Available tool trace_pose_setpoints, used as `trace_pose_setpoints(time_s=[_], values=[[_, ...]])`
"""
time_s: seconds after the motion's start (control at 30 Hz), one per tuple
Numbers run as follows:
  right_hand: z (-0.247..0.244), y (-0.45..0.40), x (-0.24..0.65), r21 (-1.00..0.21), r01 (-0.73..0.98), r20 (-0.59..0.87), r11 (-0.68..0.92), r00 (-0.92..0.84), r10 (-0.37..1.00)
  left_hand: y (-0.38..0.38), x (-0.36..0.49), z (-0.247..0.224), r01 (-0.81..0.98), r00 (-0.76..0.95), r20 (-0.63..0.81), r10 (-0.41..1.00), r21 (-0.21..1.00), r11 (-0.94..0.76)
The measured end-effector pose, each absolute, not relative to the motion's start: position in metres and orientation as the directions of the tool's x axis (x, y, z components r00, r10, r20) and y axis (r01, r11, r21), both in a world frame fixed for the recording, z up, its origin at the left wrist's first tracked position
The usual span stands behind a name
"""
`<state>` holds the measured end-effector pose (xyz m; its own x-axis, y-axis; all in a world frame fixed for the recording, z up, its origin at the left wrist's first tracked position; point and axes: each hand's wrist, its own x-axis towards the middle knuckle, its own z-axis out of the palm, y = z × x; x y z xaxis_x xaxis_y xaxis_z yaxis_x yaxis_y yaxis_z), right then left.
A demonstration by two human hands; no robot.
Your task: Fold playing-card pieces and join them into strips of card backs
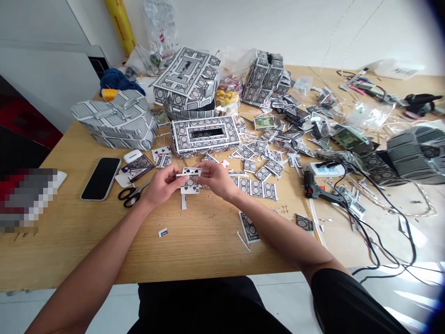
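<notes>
Between my two hands, above the table, is a playing card (190,189), a ten of spades with a patterned strip across its middle. My left hand (162,184) pinches its left side, and my right hand (216,178) grips the right side with thumb and fingers. Just below the card a small white strip (184,202) lies on the wood. Black-handled scissors (131,195) rest beside my left wrist. Behind my hands sits a box covered in card backs (205,144) with a slot in its top. A row of patterned card pieces (257,188) lies past my right hand.
A phone (101,178) lies at left. Card-covered baskets (118,123) and a lidded box (187,83) stand behind. Loose card pieces (288,120) spread across the right. A glue gun (318,190), power strip (327,170) and black cables (378,204) occupy the right side.
</notes>
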<state>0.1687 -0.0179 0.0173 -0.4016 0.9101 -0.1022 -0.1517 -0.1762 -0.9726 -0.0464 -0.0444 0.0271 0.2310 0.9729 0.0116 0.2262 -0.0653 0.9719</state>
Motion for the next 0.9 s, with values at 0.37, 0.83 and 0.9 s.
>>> trace_pose_setpoints(time_s=[0.37, 0.83, 0.9], values=[[0.030, -0.019, 0.170, -0.973, -0.114, -0.144, -0.198, -0.367, 0.919, -0.041, -0.045, 0.030, 0.129, 0.145, 0.005, 0.989, 0.991, -0.023], [0.031, -0.019, 0.174, -0.988, -0.011, -0.141, -0.156, -0.368, 0.919, -0.039, -0.046, 0.034, 0.102, 0.179, -0.061, 0.982, 0.994, 0.043], [0.032, -0.019, 0.174, -0.983, -0.037, -0.153, -0.180, -0.382, 0.911, -0.038, -0.046, 0.033, 0.098, 0.184, -0.069, 0.980, 0.994, 0.051]])
